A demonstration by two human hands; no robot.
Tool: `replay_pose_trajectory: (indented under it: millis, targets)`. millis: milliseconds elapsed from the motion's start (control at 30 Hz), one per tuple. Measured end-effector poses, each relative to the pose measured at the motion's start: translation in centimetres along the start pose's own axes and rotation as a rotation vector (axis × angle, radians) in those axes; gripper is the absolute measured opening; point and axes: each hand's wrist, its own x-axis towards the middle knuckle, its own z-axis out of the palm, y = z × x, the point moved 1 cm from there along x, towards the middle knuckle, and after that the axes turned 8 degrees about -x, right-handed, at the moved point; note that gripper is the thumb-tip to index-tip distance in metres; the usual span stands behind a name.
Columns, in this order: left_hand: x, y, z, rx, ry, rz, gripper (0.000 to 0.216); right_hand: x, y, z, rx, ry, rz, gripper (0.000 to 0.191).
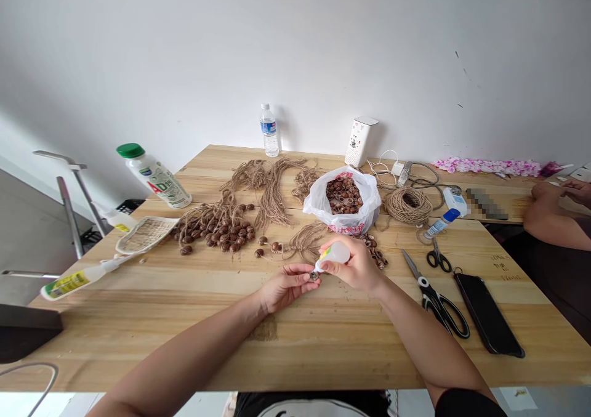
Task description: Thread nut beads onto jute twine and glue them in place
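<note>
My left hand (286,287) pinches a small brown nutshell (314,276) just above the table. My right hand (357,264) is wrapped round a small white squeeze glue bottle (339,252), tilted so that its nozzle meets the shell's open side. Behind my hands lie loose lengths of twine (307,241) and a few single brown nuts (276,247). A white plastic bag (318,204) stands open with many shells (344,196) in it. More shell pieces (376,254) lie beside my right hand. Farther left is a heap of nuts tied on twine (226,232).
Large scissors (429,291), small scissors (438,257) and a dark phone (489,315) lie at right, near a twine coil (409,206). A woven tray (143,235), another glue bottle (78,280) and a green-capped bottle (157,180) are left. Another person's arm (554,217) rests far right.
</note>
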Motion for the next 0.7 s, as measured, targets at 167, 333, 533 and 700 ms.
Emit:
replay_pose_trajectory:
  millis: [167,333,533,700]
  targets:
    - [0.0,-0.1,0.0,0.006,-0.005,0.012,0.02,0.0,0.0,-0.2,-0.017,-0.004,0.029,0.033]
    - [0.0,0.0,0.1,0.007,0.0,0.028,0.021,0.1,-0.1,-0.4,-0.014,-0.02,0.026,0.031]
    - [-0.1,0.1,0.2,0.021,-0.009,0.042,0.022,0.0,0.3,-0.7,0.094,-0.059,0.104,0.034]
    - [-0.1,0.3,0.2,0.02,-0.012,0.072,0.022,0.1,1.1,-1.0,0.348,-0.095,0.26,0.035]
